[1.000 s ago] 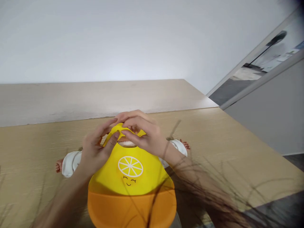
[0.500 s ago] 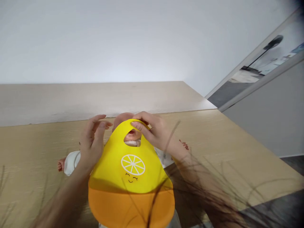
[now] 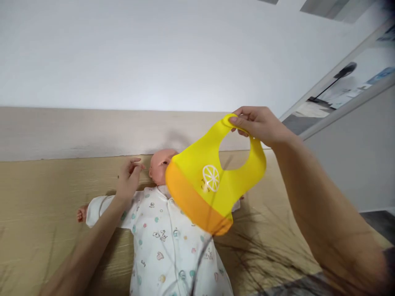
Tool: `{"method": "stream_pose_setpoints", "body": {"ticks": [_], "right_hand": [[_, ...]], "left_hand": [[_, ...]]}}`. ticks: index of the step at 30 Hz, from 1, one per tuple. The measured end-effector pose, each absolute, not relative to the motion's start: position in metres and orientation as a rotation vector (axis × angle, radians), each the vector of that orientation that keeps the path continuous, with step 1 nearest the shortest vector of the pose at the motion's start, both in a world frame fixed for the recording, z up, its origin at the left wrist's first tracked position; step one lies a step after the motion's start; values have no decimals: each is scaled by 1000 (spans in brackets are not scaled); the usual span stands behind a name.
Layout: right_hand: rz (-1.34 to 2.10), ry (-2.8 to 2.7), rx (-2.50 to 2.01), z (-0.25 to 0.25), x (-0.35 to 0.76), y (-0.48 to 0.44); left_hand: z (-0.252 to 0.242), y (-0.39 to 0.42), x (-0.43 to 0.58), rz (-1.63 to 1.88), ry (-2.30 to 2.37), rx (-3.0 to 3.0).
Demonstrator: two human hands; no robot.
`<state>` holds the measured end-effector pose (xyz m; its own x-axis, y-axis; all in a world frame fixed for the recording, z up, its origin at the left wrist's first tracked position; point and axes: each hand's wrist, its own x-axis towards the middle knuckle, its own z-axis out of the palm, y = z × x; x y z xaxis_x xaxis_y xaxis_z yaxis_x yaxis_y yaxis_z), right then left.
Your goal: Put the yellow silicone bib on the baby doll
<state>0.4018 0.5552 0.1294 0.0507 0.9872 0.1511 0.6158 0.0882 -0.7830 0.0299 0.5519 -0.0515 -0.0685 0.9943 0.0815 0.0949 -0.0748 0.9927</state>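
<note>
My right hand point(image 3: 254, 123) pinches the neck strap of a yellow baby bib point(image 3: 197, 154), lifted and tilted, with an orange catch pocket at its lower left. A lemon slice with a smiling face is printed on it. Beneath lies a baby doll point(image 3: 162, 162) on its back, arms spread, in a white sleepsuit point(image 3: 157, 242) with small animal and dot prints. The bib hides part of the doll's head and one shoulder. Beside the doll's head, above its outstretched arm, my left hand point(image 3: 130, 174) is held with bent fingers apart and nothing in them.
The doll rests on a light wooden table point(image 3: 40, 234). Behind it runs a pale raised strip point(image 3: 77, 133) against a white wall point(image 3: 123, 53). At the right stands a grey partition point(image 3: 354, 152) with a glass opening above it. Loose hair strands cross the lower view.
My right hand has lifted the bib off the doll's chest, up and to the right, tilting it. The sleepsuit front now shows. My left hand stays near the doll's head, no longer beside the bib.
</note>
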Motion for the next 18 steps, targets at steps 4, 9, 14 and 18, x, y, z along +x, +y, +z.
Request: {"method": "stream_pose_setpoints", "body": {"ticks": [4, 9, 14, 18], "right_hand": [[550, -1521, -1851, 122, 442, 579], [512, -1333, -2034, 92, 486, 601], [339, -1200, -2222, 70, 530, 603], [195, -1114, -2433, 58, 566, 588]], "left_hand": [[-60, 555, 28, 1197, 1332, 1426], [-65, 556, 27, 1102, 1351, 1538], [-68, 557, 29, 1071, 1358, 1556], [-69, 557, 28, 1046, 1369, 1568]]}}
